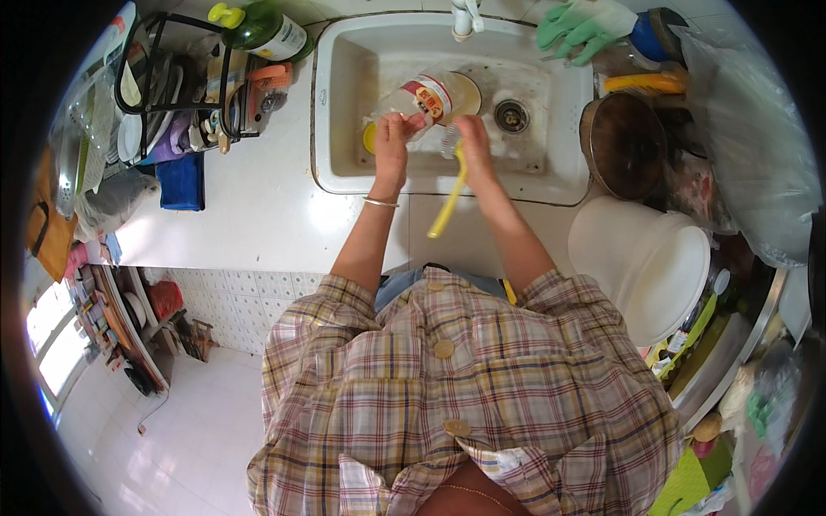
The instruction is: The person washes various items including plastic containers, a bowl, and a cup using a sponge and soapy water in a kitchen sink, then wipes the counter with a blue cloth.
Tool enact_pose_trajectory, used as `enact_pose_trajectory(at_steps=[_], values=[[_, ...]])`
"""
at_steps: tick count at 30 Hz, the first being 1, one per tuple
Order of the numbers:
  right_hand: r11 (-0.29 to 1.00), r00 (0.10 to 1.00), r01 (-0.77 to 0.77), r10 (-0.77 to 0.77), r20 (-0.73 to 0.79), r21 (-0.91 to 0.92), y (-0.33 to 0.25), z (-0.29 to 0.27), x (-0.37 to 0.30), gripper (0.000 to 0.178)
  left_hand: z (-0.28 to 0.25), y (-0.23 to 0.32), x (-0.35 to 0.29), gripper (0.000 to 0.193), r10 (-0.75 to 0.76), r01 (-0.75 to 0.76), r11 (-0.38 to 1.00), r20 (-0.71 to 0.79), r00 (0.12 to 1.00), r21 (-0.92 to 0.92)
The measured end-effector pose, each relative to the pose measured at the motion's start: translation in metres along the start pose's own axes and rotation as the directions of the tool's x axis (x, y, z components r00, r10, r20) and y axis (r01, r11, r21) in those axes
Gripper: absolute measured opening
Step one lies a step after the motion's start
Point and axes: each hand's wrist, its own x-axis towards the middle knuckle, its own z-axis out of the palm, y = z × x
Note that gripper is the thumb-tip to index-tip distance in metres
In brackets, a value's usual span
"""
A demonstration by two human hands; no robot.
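A clear plastic jar [428, 96] with a red and cream label lies tilted in the white sink [568, 103]. My left hand [392, 153], with a bangle on the wrist, is closed at the near side of the jar, fingers bent on its edge. My right hand [474, 150] grips a brush [446, 205] with a yellow handle slanting down toward me. Its pale bristles sit close to the jar, partly covered by my fingers. A yellow round lid [370, 138] shows in the sink beside my left hand.
A faucet [465, 19] hangs over the sink's far edge; the drain [511, 117] is right of the jar. A green pump bottle [268, 33] and a black rack [138, 110] stand left. Green gloves [585, 30], a dark pan [623, 146] and a white bucket [641, 267] crowd the right.
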Motion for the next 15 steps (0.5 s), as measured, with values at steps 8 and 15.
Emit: enact_pose_trajectory(at_steps=[8,15], values=[[0.979,0.992,-0.124,0.128,-0.012,0.162,-0.013,0.027,0.029,0.062,0.027,0.029,-0.008,0.014,-0.208,0.199,0.921,0.010,0.978,-0.334],[0.964,0.985,-0.119,0.085,0.150,0.238,-0.027,0.031,0.024,0.058,0.035,0.033,-0.009,0.019,-0.177,0.168,0.971,-0.041,0.983,-0.170]])
